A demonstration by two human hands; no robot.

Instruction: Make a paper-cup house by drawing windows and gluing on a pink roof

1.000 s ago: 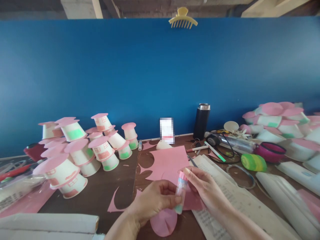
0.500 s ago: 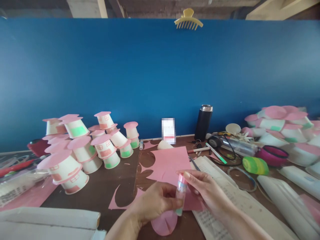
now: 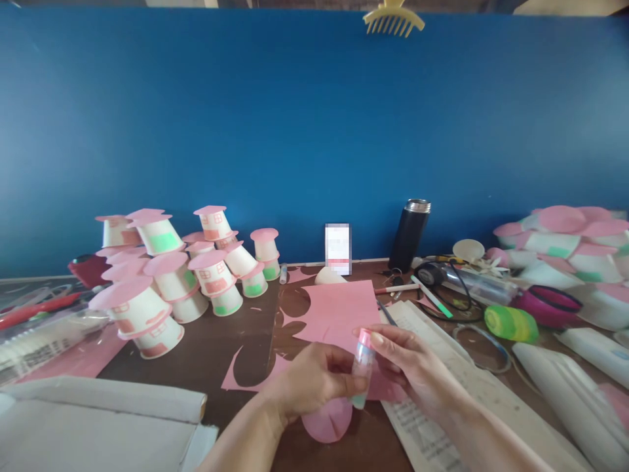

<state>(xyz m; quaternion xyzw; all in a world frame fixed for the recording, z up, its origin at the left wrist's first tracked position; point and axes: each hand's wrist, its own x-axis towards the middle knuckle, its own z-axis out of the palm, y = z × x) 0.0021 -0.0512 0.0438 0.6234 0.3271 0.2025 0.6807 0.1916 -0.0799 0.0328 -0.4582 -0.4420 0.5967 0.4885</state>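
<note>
At the lower centre of the frame, the left hand [image 3: 314,377] pinches the lower body of a clear tube [image 3: 363,364] between thumb and fingers, while the right hand [image 3: 415,357] pinches its pink cap at the top. The tube tilts slightly. Below the left hand lies 1 pink paper disc [image 3: 327,423] on the brown worktop [image 3: 206,351]; behind both hands, a cut pink sheet [image 3: 339,307] lies near centre. White cups [image 3: 162,288] with pink tops stand stacked at the left; a black bottle [image 3: 409,237] stands right of centre.
</note>
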